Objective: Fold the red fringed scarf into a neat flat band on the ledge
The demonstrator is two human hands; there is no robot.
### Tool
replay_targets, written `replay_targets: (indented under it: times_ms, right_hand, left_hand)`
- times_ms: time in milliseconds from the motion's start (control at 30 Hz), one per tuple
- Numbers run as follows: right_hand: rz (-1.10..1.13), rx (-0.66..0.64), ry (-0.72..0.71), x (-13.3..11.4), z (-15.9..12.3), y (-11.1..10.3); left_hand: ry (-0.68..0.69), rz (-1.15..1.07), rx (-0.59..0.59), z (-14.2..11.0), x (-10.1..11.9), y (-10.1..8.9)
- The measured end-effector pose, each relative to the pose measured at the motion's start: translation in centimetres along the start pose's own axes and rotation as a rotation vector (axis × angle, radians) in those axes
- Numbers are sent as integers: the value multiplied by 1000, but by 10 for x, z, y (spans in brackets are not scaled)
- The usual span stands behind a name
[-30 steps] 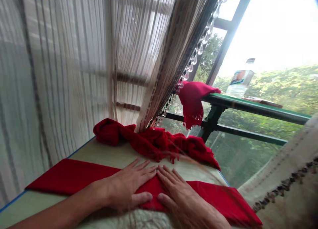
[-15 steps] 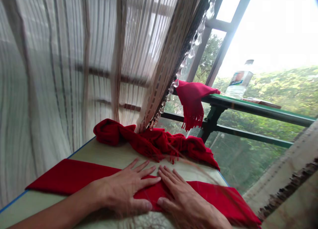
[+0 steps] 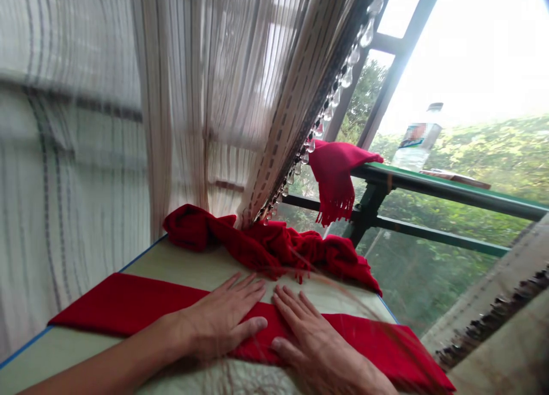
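Note:
A red scarf (image 3: 141,303), folded into a long flat strip, lies across the pale table (image 3: 146,258). My left hand (image 3: 223,315) rests flat on the middle of the strip, its fingers stretched past the far edge. Beside it, my right hand (image 3: 306,338) also lies palm down on the cloth, fingers extended toward the table's far side. Both hands are open and hold nothing. Behind them, a crumpled red scarf (image 3: 274,246) with fringe is heaped along the table's far edge.
Striped sheer curtains (image 3: 180,98) with a beaded trim hang at the left and centre. Beyond the table, a green railing (image 3: 450,192) carries another fringed red scarf (image 3: 337,175) and a clear plastic bottle (image 3: 414,146). A further curtain (image 3: 484,309) hangs at the lower right.
My left hand has shifted slightly left, its fingers drawn closer together and its thumb raised a little. The right hand stays in place. The curtain on the left has swayed.

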State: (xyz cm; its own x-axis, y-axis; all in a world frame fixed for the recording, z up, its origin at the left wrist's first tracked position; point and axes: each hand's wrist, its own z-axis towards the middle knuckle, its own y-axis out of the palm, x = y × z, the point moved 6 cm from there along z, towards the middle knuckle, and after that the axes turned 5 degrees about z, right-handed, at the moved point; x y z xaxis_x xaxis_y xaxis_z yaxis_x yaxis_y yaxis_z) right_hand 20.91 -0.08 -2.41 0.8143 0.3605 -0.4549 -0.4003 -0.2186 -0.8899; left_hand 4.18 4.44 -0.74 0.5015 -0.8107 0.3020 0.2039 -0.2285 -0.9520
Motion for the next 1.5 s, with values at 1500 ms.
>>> replay_targets:
  times_ms: [1500]
  right_hand:
    - [30, -63, 3, -6, -5, -11]
  left_hand:
    - [31, 36, -106, -2, 11, 1]
